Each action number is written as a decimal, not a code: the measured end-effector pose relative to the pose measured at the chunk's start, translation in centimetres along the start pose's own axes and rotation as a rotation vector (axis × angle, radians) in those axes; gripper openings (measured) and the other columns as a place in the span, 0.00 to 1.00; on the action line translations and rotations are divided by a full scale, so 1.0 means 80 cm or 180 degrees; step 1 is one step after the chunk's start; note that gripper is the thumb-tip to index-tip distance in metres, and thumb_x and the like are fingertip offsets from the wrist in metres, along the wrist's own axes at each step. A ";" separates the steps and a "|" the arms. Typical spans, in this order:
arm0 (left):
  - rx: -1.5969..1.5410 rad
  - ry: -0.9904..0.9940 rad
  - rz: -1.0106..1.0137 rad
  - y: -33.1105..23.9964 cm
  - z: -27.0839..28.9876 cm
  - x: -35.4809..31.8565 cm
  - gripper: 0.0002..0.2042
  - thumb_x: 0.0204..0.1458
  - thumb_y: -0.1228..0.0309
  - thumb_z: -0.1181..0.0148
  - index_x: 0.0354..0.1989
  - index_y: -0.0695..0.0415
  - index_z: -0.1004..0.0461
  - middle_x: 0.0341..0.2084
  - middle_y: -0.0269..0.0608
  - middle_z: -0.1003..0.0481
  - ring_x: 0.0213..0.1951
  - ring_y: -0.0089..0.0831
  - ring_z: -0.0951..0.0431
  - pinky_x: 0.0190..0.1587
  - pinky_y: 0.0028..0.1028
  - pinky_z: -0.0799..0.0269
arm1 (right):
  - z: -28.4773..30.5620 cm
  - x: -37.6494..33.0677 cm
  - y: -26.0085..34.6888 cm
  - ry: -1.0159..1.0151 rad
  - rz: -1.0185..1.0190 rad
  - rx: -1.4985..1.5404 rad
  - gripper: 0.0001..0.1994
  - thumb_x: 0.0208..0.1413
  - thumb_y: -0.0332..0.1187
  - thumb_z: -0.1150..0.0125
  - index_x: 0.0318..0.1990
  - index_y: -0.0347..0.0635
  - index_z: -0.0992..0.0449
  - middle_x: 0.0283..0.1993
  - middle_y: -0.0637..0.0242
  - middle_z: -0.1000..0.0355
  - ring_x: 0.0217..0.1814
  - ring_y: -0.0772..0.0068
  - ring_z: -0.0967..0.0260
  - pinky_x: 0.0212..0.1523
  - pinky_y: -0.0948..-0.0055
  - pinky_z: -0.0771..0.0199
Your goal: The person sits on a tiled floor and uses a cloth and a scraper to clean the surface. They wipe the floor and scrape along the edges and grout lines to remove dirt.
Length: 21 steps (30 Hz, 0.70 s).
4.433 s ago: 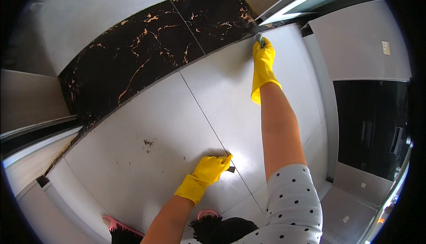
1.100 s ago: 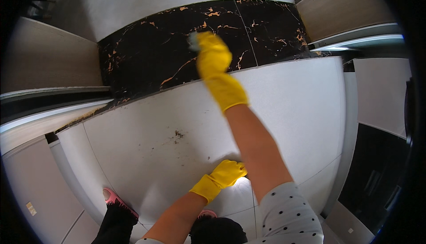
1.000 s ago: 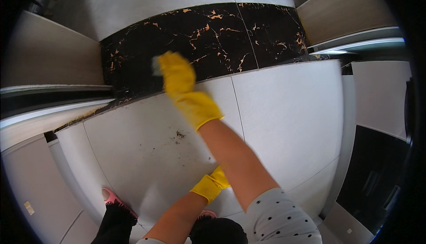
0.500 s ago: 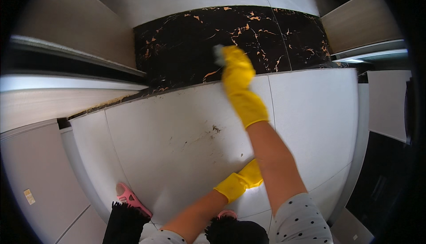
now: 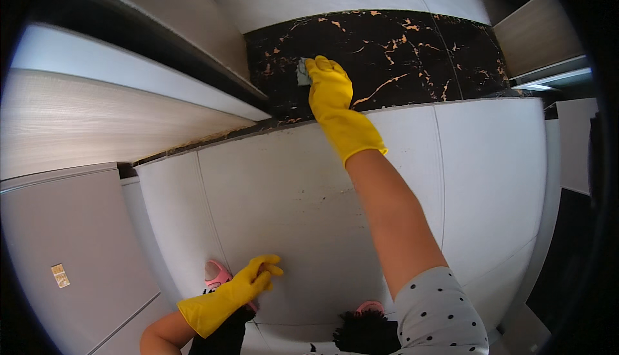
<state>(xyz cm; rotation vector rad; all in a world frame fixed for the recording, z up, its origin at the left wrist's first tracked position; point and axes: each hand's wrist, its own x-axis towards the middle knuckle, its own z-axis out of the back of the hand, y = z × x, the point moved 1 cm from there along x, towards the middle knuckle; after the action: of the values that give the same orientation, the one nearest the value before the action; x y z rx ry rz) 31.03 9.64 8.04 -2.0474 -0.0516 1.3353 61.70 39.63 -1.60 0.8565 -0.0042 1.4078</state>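
My right hand (image 5: 327, 78), in a yellow rubber glove, reaches out over a black marble threshold (image 5: 380, 52) with gold veining. It presses a small grey-green cloth (image 5: 302, 73) to the stone near its left end; the glove covers part of the cloth. My left hand (image 5: 255, 281), gloved the same way, hangs above the white tiles by my left foot, fingers loosely apart and holding nothing. Scattered dark specks of dirt (image 5: 322, 197) lie on the white tiled floor (image 5: 284, 168) between my hands.
A wooden door frame with a pale sliding track (image 5: 142, 87) closes off the left. A grey cabinet (image 5: 71, 239) stands nearer on that side. Another frame (image 5: 541, 42) borders the threshold on the right. My feet are in pink slippers (image 5: 217, 274) at the bottom.
My right hand has shifted left along the threshold with the cloth. My left hand has come out from beside the right forearm and moved left. The view has turned slightly left.
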 end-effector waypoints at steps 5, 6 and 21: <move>-0.0891 -0.0268 -0.0086 0.047 0.035 -0.030 0.20 0.66 0.76 0.65 0.66 0.58 0.44 0.53 0.51 0.29 0.45 0.38 0.23 0.53 0.36 0.29 | 0.011 -0.056 0.042 0.0892 0.0643 0.0178 0.21 0.50 0.24 0.45 0.52 0.52 0.23 0.59 0.65 0.30 0.60 0.57 0.33 0.61 0.60 0.35; -0.0934 -0.0426 -0.0225 0.055 0.035 -0.032 0.20 0.66 0.78 0.65 0.66 0.58 0.44 0.53 0.53 0.29 0.49 0.42 0.23 0.55 0.37 0.29 | 0.024 -0.067 0.047 0.1183 0.0604 0.0473 0.21 0.49 0.23 0.45 0.51 0.52 0.22 0.58 0.65 0.29 0.61 0.58 0.33 0.62 0.61 0.35; 0.1958 -0.1799 -0.0176 0.088 0.100 -0.019 0.13 0.61 0.76 0.55 0.53 0.56 0.33 0.35 0.37 0.24 0.25 0.28 0.26 0.32 0.24 0.29 | 0.110 -0.054 -0.084 0.0782 -0.0735 -0.0248 0.13 0.55 0.26 0.49 0.43 0.49 0.19 0.43 0.60 0.22 0.48 0.56 0.26 0.53 0.66 0.28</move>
<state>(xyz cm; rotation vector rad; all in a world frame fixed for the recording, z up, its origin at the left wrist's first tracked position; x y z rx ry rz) 21.48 7.83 3.44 -1.1238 0.0482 1.6104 70.70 31.93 -0.92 0.5950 0.2196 1.2779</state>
